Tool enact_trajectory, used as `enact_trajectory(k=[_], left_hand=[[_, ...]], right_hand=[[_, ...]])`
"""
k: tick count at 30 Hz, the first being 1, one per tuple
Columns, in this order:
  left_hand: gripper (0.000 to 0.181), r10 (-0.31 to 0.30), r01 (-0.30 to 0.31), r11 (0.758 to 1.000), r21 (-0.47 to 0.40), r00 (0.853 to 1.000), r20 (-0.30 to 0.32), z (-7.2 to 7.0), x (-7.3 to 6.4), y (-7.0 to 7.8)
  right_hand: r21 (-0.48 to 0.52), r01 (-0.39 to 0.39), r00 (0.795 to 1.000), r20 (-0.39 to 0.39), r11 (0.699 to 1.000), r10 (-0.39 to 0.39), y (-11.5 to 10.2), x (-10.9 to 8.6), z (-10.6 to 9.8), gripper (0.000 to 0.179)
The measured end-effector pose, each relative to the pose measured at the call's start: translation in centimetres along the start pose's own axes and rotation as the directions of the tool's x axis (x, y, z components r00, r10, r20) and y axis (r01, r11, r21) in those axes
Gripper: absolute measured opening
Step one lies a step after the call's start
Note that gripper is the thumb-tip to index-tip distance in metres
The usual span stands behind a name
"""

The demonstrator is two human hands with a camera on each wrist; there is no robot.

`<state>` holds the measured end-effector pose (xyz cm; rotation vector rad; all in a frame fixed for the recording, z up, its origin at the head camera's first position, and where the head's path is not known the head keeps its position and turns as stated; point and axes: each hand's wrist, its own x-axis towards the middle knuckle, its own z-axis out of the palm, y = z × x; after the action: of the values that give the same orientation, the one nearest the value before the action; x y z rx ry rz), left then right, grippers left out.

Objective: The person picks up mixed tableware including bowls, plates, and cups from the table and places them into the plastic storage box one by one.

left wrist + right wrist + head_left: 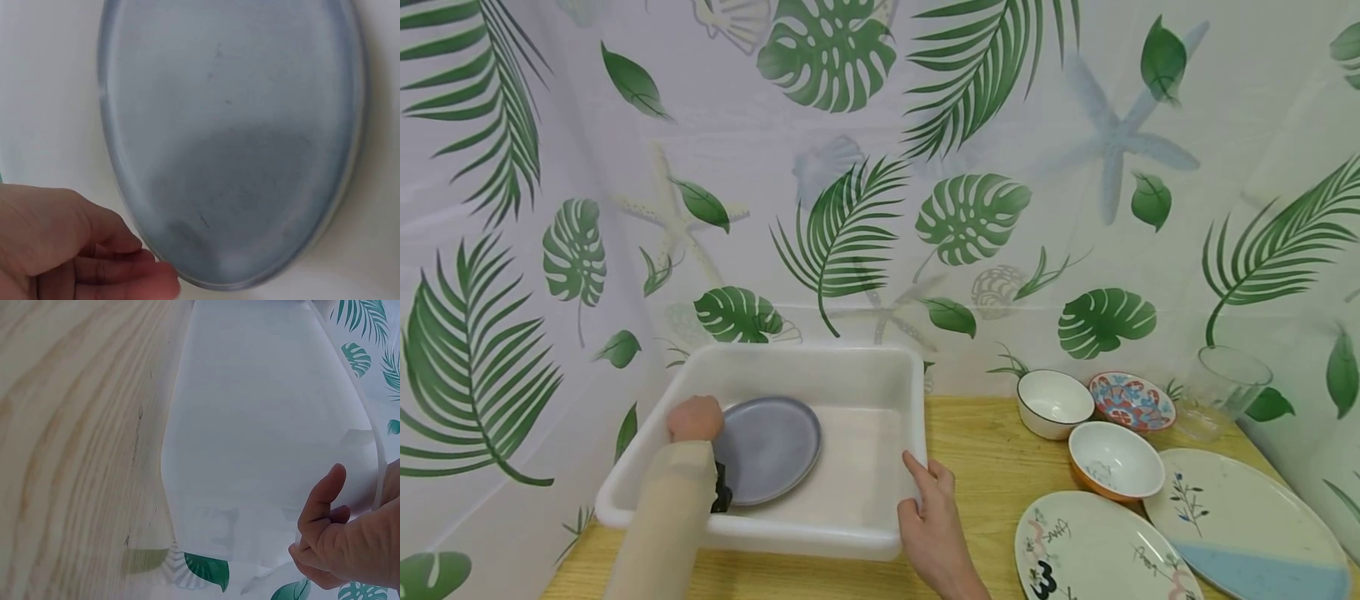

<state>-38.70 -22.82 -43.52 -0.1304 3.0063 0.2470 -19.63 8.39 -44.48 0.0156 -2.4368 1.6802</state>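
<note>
A round blue-grey plate with a raised rim lies in the left half of a white plastic tub. My left hand is inside the tub at the plate's left edge, its forearm crossing the front wall. In the left wrist view, the left fingers are loosely bent, with their tips right at the plate's rim and the thumb just outside it. At the tub's right side, my right hand grips the rim. The right wrist view shows its fingers bent at the tub's wall.
Right of the tub, the wooden table holds a white bowl, a patterned red-blue bowl, an orange-sided bowl, a clear glass and two decorated plates, one oval, one blue-edged. A leaf-print curtain stands behind.
</note>
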Motion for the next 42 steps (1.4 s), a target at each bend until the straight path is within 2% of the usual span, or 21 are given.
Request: enact_trajectory(k=[3, 5, 10, 13, 15, 20, 28, 35, 42], left_hand=[[0.02, 0.046, -0.046, 0.999, 0.003, 0.999, -0.004, -0.3, -0.3, 0.2], [0.018, 0.057, -0.057, 0.998, -0.018, 0.998, 0.023, -0.5, -0.3, 0.4], [0.021, 0.017, -0.005, 0.995, -0.096, 0.992, 0.124, -0.9, 0.3, 1.2], [0.023, 0.008, 0.017, 0.986, -0.165, 0.989, 0.148, -1.1, 0.6, 1.4], [0.024, 0.02, 0.019, 0.969, -0.248, 0.988, 0.152, -1.4, 0.8, 1.5], [0.028, 0.069, -0.021, 0.908, -0.42, 0.993, 0.099, -2.2, 0.7, 1.6], [0.032, 0.141, -0.116, 0.852, -0.51, 0.99, 0.011, -4.2, -0.1, 2.8], [0.03, 0.178, -0.192, 0.849, -0.492, 0.981, -0.075, -6.2, -2.6, 3.9], [0.027, 0.237, -0.279, 0.84, -0.466, 0.96, -0.147, -6.9, -6.2, 5.6]], right_hand=[[0.0, 0.001, 1.0, -0.002, 1.0, -0.001, 0.1, 0.0, 0.0, 0.056], [0.001, -0.004, 1.0, -0.001, 1.0, 0.004, 0.1, 0.0, 0.0, 0.056], [-0.004, -0.013, 1.0, 0.003, 1.0, 0.013, 0.1, 0.0, 0.0, 0.057], [-0.006, -0.017, 1.0, 0.003, 1.0, 0.017, 0.0, 0.1, 0.0, 0.057], [-0.006, -0.022, 1.0, 0.003, 1.0, 0.022, 0.0, 0.1, 0.0, 0.057], [0.009, -0.04, 0.999, 0.014, 0.999, 0.04, -0.1, 0.2, 0.0, 0.058], [0.018, -0.038, 0.999, 0.011, 0.999, 0.038, -0.1, 0.2, 0.0, 0.058], [0.013, -0.041, 0.999, 0.018, 0.999, 0.041, -0.1, 0.2, -0.2, 0.058], [0.009, -0.048, 0.999, 0.017, 0.999, 0.048, 0.0, 0.4, -0.3, 0.058]])
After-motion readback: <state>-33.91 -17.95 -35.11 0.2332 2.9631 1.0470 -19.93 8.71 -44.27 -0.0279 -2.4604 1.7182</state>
